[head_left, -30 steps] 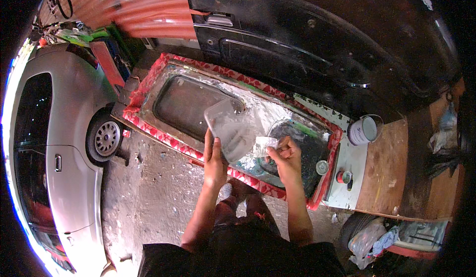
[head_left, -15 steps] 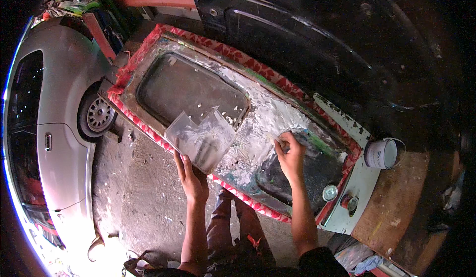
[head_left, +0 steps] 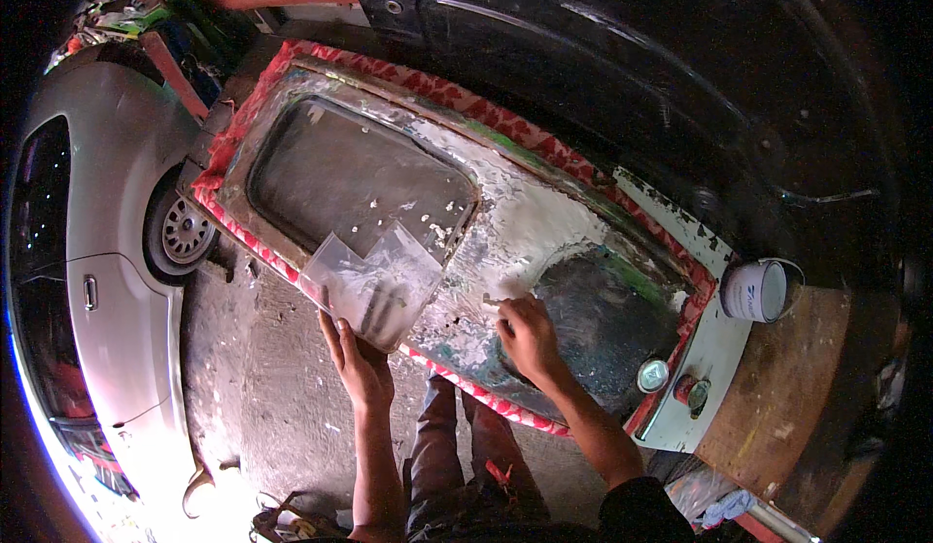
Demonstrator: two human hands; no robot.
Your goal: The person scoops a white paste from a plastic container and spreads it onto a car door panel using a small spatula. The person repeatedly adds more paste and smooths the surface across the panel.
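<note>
A vehicle-door-like panel point(head_left: 622, 319) lies flat, with rough white paste point(head_left: 535, 217) spread across its middle. My left hand point(head_left: 363, 366) grips the near edge of a clear, notched plastic tray point(head_left: 381, 295), smeared with white and held above the panel's near edge. My right hand point(head_left: 530, 339) is closed in a pinch on a small pale spreader point(head_left: 494, 301); its exact shape is hard to make out. That hand is over the paste, beside the dark recess on the right. White crumbs lie in the recess point(head_left: 355, 159) at left.
Red patterned cloth point(head_left: 442, 99) borders the panel. A white bucket point(head_left: 756, 292), a small round tin point(head_left: 652, 376) and a small red container point(head_left: 691, 392) stand at right. A silver car point(head_left: 121, 193) is at left, a large black vehicle panel point(head_left: 622, 86) behind, concrete floor point(head_left: 267, 368) below.
My right hand has moved left and nearer across the paste. The paste near the right recess looks smoother. My left hand still holds the tray; the view has shifted slightly.
</note>
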